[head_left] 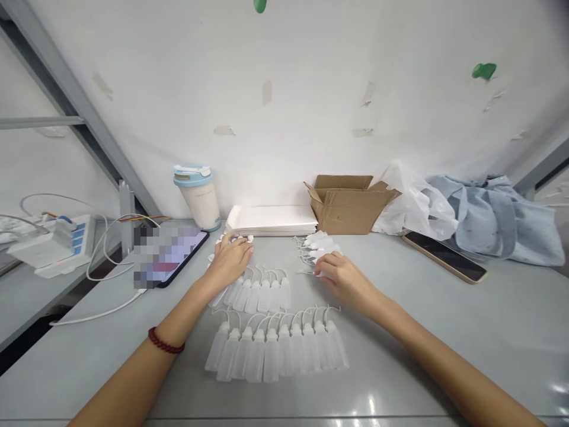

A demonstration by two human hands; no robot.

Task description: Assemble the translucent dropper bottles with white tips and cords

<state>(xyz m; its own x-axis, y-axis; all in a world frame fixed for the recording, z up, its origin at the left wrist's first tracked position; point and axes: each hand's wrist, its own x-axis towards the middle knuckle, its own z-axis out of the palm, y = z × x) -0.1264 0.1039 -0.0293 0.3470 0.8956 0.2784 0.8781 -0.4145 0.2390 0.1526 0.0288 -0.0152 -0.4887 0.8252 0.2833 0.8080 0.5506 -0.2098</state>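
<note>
Near the cup, my left hand (231, 259) lies palm down over a group of small white cap-like pieces (250, 239), its fingers stretched out and slightly apart. What is under the palm is hidden. My right hand (338, 274) has bent fingers at the front of a small pile of white plastic bottles (316, 242). A thin tube pokes out left of its fingertips, and the bottle there is mostly covered. Between my arms, translucent bottles with curved thin tubes lie in a front row (271, 356) and a shorter back row (264, 295), partly behind my left hand.
Along the wall stand a blue-lidded cup (200, 201), a stack of white envelopes (271, 219) and an open cardboard box (349, 210). A phone (178, 261) with cables lies left; another phone (444, 256), a plastic bag (413, 204) and a blue cloth bag (502, 225) lie right.
</note>
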